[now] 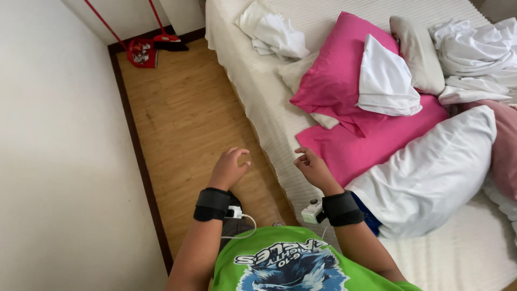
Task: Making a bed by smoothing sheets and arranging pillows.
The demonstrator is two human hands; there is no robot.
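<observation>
My left hand (229, 167) hovers over the wooden floor beside the bed, fingers loosely curled, holding nothing. My right hand (311, 166) hangs above the edge of the white mattress (258, 97), fingers half bent and empty, close to the corner of a pink pillowcase (361, 143). Both wrists wear black bands with small white devices. A second pink pillow (336, 75) lies further up the bed with a folded white cloth (385, 81) on it. A large white pillow (436, 172) lies to the right of my right arm.
A narrow strip of wooden floor (183, 118) runs between the white wall (54, 151) and the bed. A red dustpan (142, 52) and a broom (167, 39) stand at its far end. Crumpled white linen (474, 54) lies at the bed's far right.
</observation>
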